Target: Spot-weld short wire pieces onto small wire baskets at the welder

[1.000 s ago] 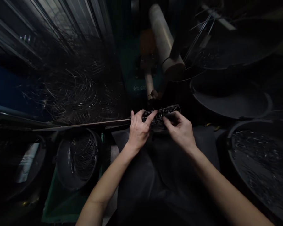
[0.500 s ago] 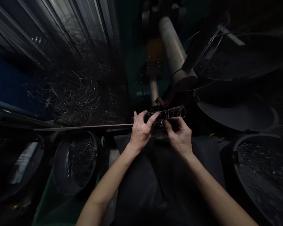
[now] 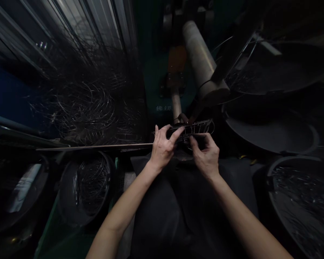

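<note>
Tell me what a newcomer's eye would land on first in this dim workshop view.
First, the two bare hands at centre: the left hand and right hand together pinch a small wire frame above a dark lap. Next, the pale cylinder slanting down from the top toward the hands. Then the tangle of wire loops at left, and the round tub of wire bits at lower right.

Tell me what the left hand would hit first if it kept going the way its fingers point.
Probably the wire frame that the left hand already touches; its fingers point up and right along it. Past that stands the machine's pale roller, though depth is unclear.
</note>
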Tool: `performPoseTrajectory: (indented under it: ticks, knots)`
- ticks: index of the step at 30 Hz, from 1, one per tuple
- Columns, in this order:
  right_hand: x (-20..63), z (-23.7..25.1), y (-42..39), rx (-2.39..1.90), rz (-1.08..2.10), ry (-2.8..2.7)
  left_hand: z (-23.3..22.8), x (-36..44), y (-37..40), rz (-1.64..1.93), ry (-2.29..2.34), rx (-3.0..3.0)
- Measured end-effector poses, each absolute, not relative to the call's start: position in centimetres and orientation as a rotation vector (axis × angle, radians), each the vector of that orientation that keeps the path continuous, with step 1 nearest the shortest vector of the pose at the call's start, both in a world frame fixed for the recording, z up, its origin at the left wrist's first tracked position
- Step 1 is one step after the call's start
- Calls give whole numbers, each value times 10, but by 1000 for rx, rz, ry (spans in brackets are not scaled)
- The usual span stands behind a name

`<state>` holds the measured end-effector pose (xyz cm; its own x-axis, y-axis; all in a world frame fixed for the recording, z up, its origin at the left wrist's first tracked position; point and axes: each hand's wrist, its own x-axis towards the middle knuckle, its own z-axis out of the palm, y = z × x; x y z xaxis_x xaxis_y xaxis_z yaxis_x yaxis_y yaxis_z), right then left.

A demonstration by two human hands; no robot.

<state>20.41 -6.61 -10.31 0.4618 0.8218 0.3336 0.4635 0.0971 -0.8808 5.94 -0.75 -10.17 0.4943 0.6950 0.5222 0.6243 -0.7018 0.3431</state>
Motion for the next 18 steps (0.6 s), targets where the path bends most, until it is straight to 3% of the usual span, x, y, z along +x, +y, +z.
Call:
performPoseTrajectory:
  ticks: [14, 18]
  knots:
    - [202, -118, -56, -1560, 402, -1103, -121, 55, 12, 1044, 1101, 2740]
    - [193, -101, -53, -1541, 435, -1129, -119, 54, 22, 1076, 1121, 2793]
